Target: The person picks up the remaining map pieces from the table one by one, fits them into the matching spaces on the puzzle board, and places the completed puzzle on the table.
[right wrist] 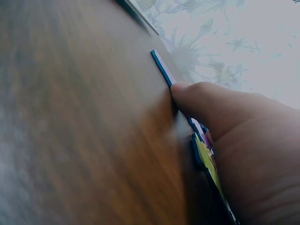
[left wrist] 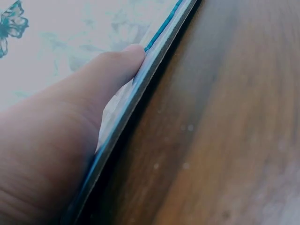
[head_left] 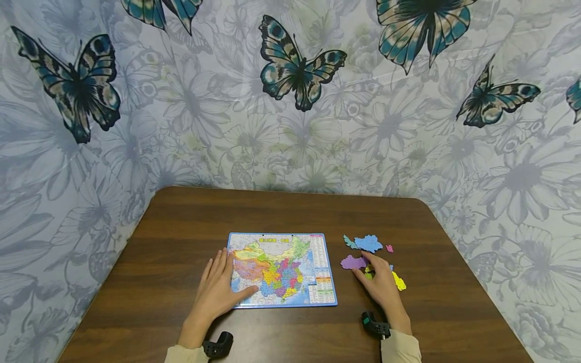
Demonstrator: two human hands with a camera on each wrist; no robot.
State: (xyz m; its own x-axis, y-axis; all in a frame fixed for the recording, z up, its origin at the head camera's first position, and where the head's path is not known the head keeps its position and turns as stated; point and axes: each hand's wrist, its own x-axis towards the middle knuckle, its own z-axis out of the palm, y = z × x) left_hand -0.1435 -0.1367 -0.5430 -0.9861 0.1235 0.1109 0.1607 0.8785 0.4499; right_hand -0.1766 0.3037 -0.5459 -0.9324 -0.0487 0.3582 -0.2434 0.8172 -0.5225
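Your left hand (head_left: 219, 287) is spread out along the left side of the map (head_left: 283, 269), fingers pretty straight and thumb stuck out wide over its lower left part. You're not gripping it, more like resting on it; the left wrist cam shows your thumb against its surface. The map sits flat around the middle of the table (head_left: 159, 277).

Your right hand (head_left: 381, 285) is off to the right of the map, mostly closed up, with thumb and forefinger pinching the right end of the purple piece (head_left: 351, 262). Can't tell if that piece is off the table at all.

Around that hand you've got a yellow-green piece (head_left: 369, 276) partly hidden under it and a yellow piece (head_left: 399, 281) poking out on its right. Beyond your fingertips there's a teal piece (head_left: 350, 242) right by a blue piece (head_left: 368, 243), plus a tiny pink piece (head_left: 389, 248) just right of the blue one.
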